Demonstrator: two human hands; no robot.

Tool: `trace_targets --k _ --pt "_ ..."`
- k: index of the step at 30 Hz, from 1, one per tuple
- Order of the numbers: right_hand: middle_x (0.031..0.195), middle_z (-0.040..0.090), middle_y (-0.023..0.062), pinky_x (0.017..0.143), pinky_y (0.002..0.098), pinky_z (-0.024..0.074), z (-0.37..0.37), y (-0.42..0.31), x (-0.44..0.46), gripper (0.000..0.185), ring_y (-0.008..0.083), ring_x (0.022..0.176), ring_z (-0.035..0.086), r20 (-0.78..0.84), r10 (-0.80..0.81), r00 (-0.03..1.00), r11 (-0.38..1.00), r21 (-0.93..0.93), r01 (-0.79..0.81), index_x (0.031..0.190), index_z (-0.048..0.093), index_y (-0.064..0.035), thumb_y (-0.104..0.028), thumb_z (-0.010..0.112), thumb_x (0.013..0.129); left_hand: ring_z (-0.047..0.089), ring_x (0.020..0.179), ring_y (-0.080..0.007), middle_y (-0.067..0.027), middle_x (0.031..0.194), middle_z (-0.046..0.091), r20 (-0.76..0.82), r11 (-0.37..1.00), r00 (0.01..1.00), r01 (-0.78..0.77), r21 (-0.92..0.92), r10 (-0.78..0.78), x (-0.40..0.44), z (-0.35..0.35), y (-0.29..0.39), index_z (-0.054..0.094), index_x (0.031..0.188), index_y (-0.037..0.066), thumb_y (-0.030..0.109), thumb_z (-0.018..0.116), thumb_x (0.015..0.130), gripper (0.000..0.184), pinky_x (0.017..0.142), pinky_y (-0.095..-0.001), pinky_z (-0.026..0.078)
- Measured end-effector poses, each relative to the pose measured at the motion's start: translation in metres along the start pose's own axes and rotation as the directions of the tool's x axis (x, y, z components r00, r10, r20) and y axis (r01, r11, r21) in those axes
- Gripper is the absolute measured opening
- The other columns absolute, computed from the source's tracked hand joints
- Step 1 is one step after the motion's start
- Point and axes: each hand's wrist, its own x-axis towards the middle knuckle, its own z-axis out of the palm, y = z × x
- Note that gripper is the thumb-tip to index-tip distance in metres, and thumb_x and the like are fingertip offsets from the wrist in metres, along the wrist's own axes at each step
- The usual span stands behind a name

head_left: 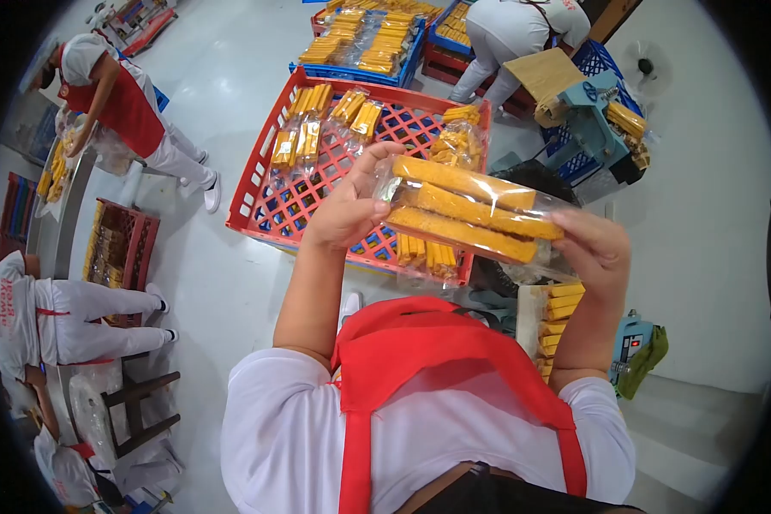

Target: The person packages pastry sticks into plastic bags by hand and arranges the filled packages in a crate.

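Both my hands hold up a clear plastic pack of golden-yellow sticks (475, 206), which look like baked bread sticks. Three long sticks show through the shiny film. My left hand (351, 201) is closed on the pack's left end, its thumb on the near side. At the other end, my right hand (595, 244) grips the film and the edge of the pack. Below and beyond it stands a red plastic crate (257, 167) with several similar packs (296, 141) lying on its lattice bottom.
A blue crate (407, 73) full of packs stands beyond the red one. At right are a blue-grey machine (591, 116) and a tray of yellow sticks (529, 321). Co-workers stand at the left (120, 94) and bend at the back (510, 34). A dark stool (137, 411) is lower left.
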Motion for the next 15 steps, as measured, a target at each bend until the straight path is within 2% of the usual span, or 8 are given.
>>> trace_targets --k 1,3,5,6,7,8,11,15 --pt "0.094 0.061 0.0145 0.073 0.0264 0.0456 -0.001 -0.001 -0.001 0.024 0.0184 0.084 0.06 0.042 -0.097 0.994 0.992 -0.079 0.1 0.092 0.061 0.0029 0.006 0.059 0.069 0.044 0.107 -0.0197 -0.0088 0.114 0.041 0.006 1.0 1.0 0.012 -0.005 -0.012 0.0 0.0 -0.001 0.028 0.123 0.006 0.013 0.07 0.063 0.073 0.09 -0.0295 0.036" --pt "0.09 0.062 0.015 0.07 0.0257 0.0464 0.004 -0.005 0.0 0.025 0.0185 0.081 0.061 0.003 -0.124 0.992 0.981 -0.148 0.123 0.092 0.061 0.0028 0.006 0.059 0.067 0.043 0.107 -0.0189 -0.0086 0.114 0.041 -0.005 0.998 1.0 0.027 -0.054 -0.027 0.001 0.006 -0.001 0.027 0.124 0.006 0.014 0.072 0.061 0.078 0.09 -0.0292 0.035" --pt "0.085 0.062 0.0154 0.067 0.0244 0.0469 0.014 -0.006 0.001 0.026 0.0179 0.076 0.061 -0.179 0.016 0.984 1.0 0.018 -0.013 0.092 0.06 0.0033 0.006 0.06 0.067 0.042 0.107 -0.0183 -0.0083 0.115 0.041 -0.018 0.994 0.999 0.032 -0.1 -0.034 0.004 0.014 -0.003 0.027 0.125 0.006 0.015 0.073 0.059 0.081 0.091 -0.029 0.034" --pt "0.085 0.062 0.0154 0.067 0.0244 0.0469 0.013 -0.008 0.002 0.026 0.0179 0.076 0.061 -0.18 0.016 0.984 1.0 0.015 -0.013 0.092 0.06 0.0033 0.006 0.06 0.067 0.04 0.108 -0.0182 -0.0077 0.115 0.041 0.027 0.996 1.0 -0.007 0.091 0.004 0.006 0.018 -0.005 0.026 0.125 0.006 0.015 0.075 0.057 0.084 0.092 -0.0291 0.032" --pt "0.084 0.062 0.0149 0.065 0.024 0.047 0.01 -0.01 0.004 0.026 0.0175 0.074 0.061 -0.105 0.062 0.993 0.998 0.004 -0.062 0.093 0.06 0.0036 0.005 0.06 0.067 0.039 0.109 -0.018 -0.007 0.114 0.04 0.077 0.959 0.996 -0.056 0.277 0.036 0.007 0.02 -0.006 0.026 0.125 0.007 0.016 0.077 0.055 0.087 0.093 -0.0293 0.03" --pt "0.084 0.062 0.0145 0.064 0.0235 0.0471 0.008 -0.012 0.007 0.026 0.0172 0.071 0.061 -0.028 0.108 0.994 0.994 -0.01 -0.108 0.093 0.06 0.0039 0.005 0.06 0.067 0.035 0.112 -0.018 -0.0059 0.117 0.038 0.039 0.955 0.999 0.018 0.295 -0.031 0.005 0.018 -0.006 0.026 0.126 0.008 0.016 0.079 0.052 0.09 0.095 -0.0297 0.026" --pt "0.083 0.062 0.0143 0.063 0.0241 0.0476 -0.003 -0.01 0.0 0.026 0.0178 0.069 0.061 -0.019 0.083 0.996 0.996 -0.03 -0.084 0.094 0.059 0.0049 0.006 0.059 0.068 0.034 0.114 -0.0182 -0.0057 0.118 0.037 0.068 0.914 0.998 -0.037 0.405 0.01 0.007 0.013 -0.006 0.025 0.126 0.009 0.016 0.079 0.053 0.091 0.096 -0.0298 0.025" --pt "0.086 0.061 0.0144 0.064 0.0244 0.0475 -0.008 -0.012 -0.004 0.027 0.0179 0.071 0.061 -0.076 0.069 0.995 0.995 0.083 -0.062 0.094 0.059 0.0056 0.007 0.058 0.068 0.033 0.114 -0.0182 -0.0055 0.119 0.036 0.039 0.946 0.999 -0.015 0.323 0.002 0.009 0.017 0.001 0.027 0.125 0.009 0.017 0.079 0.054 0.089 0.095 -0.0299 0.028"
